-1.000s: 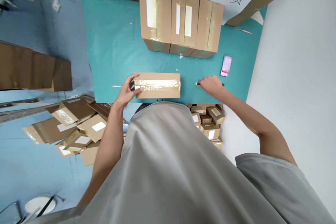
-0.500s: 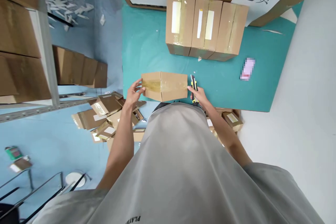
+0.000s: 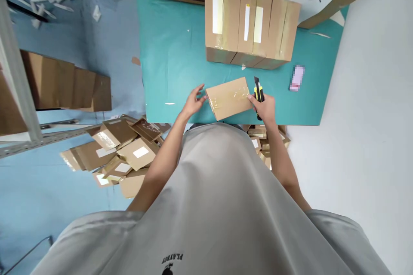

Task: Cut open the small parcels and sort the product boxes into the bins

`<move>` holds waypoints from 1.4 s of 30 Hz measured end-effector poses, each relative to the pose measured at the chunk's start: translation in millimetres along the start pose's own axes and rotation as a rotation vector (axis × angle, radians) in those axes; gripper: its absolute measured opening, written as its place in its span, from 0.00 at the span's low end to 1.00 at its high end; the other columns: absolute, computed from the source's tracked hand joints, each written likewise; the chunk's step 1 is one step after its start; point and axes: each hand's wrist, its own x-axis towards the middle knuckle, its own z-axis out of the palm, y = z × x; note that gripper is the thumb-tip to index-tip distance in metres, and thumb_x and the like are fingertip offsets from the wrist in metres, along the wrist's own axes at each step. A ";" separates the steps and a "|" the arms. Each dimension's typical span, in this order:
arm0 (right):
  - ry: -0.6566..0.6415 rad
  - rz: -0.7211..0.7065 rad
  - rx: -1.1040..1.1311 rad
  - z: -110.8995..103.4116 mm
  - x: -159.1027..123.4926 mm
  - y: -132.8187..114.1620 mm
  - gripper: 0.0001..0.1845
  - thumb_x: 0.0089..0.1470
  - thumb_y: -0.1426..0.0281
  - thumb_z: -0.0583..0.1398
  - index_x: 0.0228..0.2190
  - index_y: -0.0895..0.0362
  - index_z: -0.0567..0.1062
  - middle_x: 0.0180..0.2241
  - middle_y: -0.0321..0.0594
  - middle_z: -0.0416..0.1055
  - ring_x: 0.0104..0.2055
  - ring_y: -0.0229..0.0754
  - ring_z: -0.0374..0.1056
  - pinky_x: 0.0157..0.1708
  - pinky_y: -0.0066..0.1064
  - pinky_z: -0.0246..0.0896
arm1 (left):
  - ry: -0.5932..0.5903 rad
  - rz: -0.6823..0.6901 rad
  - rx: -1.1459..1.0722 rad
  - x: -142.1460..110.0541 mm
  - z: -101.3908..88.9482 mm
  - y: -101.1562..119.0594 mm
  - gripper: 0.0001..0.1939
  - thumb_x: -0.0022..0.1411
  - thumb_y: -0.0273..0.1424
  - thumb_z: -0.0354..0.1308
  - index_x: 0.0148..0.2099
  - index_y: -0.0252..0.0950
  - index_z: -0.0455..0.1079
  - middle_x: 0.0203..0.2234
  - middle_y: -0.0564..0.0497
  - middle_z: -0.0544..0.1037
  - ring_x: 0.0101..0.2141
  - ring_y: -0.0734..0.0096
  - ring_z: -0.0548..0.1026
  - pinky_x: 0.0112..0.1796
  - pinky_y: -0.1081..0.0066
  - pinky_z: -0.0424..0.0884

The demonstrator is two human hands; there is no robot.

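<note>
A small cardboard box (image 3: pixel 228 99) with clear tape across it is tilted at the front of the green-covered table (image 3: pixel 171 73). My right hand (image 3: pixel 267 109) grips a black and yellow utility knife (image 3: pixel 258 93), its blade end pointing away from me. The thumb of that hand presses on the box's right edge. Beside the box's left end is my left hand (image 3: pixel 194 102), open with fingers apart; whether its thumb tip touches the cardboard I cannot tell.
Three taped boxes (image 3: pixel 251 25) stand in a row at the back, before larger cartons with white paper signs. A blurred pink phone-like item (image 3: pixel 297 78) lies to the right. Cardboard boxes (image 3: pixel 125 152) are heaped on the floor at left, near a metal rack (image 3: pixel 19 60).
My right hand, holding the knife, has come left to the box. The box has been turned to show another face and now sits at an angle. My left hand has loosened from it.
</note>
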 end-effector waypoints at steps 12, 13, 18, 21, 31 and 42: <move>-0.092 -0.148 -0.438 29.9 -100.0 -71.8 0.38 0.79 0.58 0.42 0.82 0.58 0.54 0.65 0.62 0.78 0.60 0.63 0.80 0.54 0.48 0.77 | -0.099 -0.021 -0.053 8.7 -29.7 78.9 0.23 0.61 0.48 0.75 0.51 0.38 0.84 0.48 0.44 0.86 0.51 0.54 0.83 0.53 0.55 0.82; -0.143 -0.167 -0.448 36.6 -108.6 -78.9 0.38 0.80 0.60 0.43 0.82 0.56 0.54 0.66 0.59 0.79 0.61 0.63 0.80 0.55 0.46 0.77 | -0.103 -0.023 -0.058 9.6 -29.5 77.3 0.23 0.61 0.48 0.75 0.51 0.38 0.84 0.47 0.44 0.86 0.50 0.54 0.83 0.53 0.55 0.83; -0.278 -0.168 -0.572 64.2 -126.4 -104.9 0.35 0.82 0.62 0.42 0.83 0.52 0.55 0.68 0.51 0.78 0.60 0.58 0.80 0.54 0.39 0.76 | -0.130 -0.034 -0.102 16.2 -31.1 74.4 0.22 0.58 0.48 0.75 0.47 0.38 0.85 0.43 0.45 0.87 0.46 0.54 0.84 0.50 0.55 0.83; -0.294 -0.127 -0.668 70.8 -124.4 -111.6 0.36 0.82 0.61 0.42 0.84 0.49 0.49 0.68 0.51 0.78 0.59 0.59 0.80 0.52 0.40 0.75 | -0.139 -0.047 -0.129 20.5 -30.9 74.4 0.22 0.56 0.48 0.77 0.45 0.38 0.85 0.41 0.45 0.87 0.45 0.54 0.84 0.50 0.56 0.83; -0.337 -0.037 -0.790 77.7 -128.2 -125.2 0.36 0.82 0.61 0.39 0.84 0.49 0.46 0.68 0.54 0.77 0.57 0.60 0.81 0.50 0.41 0.74 | -0.152 -0.077 -0.170 26.0 -26.5 69.5 0.19 0.55 0.43 0.79 0.44 0.38 0.85 0.40 0.47 0.87 0.47 0.52 0.84 0.53 0.54 0.83; -0.334 -0.027 -0.764 80.8 -127.5 -128.9 0.36 0.82 0.63 0.40 0.84 0.49 0.45 0.66 0.55 0.79 0.56 0.61 0.81 0.52 0.43 0.75 | -0.150 -0.125 -0.209 26.7 -26.0 71.8 0.20 0.53 0.42 0.80 0.45 0.38 0.85 0.39 0.48 0.86 0.47 0.50 0.85 0.55 0.49 0.83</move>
